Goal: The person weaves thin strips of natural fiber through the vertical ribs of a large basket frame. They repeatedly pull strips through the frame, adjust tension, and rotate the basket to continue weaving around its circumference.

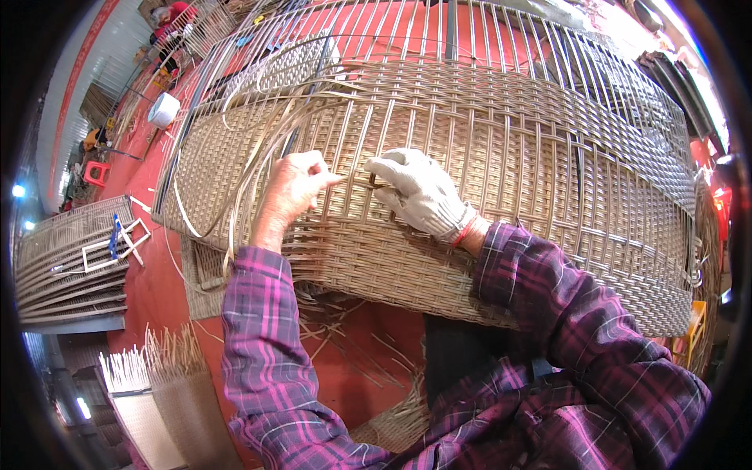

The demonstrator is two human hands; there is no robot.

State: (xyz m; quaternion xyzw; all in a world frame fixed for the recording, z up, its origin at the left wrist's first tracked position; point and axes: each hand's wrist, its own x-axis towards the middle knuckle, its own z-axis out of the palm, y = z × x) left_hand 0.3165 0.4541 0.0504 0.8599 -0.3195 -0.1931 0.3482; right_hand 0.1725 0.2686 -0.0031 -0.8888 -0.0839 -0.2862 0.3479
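A large tan wicker panel, woven over slim metal rods, spreads in front of me. Both hands are over its middle, where the weave is looser and rods show through. My bare left hand is closed in a pinch, its fingertips towards the right; whatever they hold is too small to make out. Just to its right, my right hand, in a whitish knit glove, pinches a short dark piece of wicker strand at the weave. Long loose wicker strands curve past my left wrist.
Bare metal rods extend beyond the weave. A white roll and a red stool stand on the red floor at left. Stacked woven panels lie nearer, with fringed woven pieces below. Another person is at the far left.
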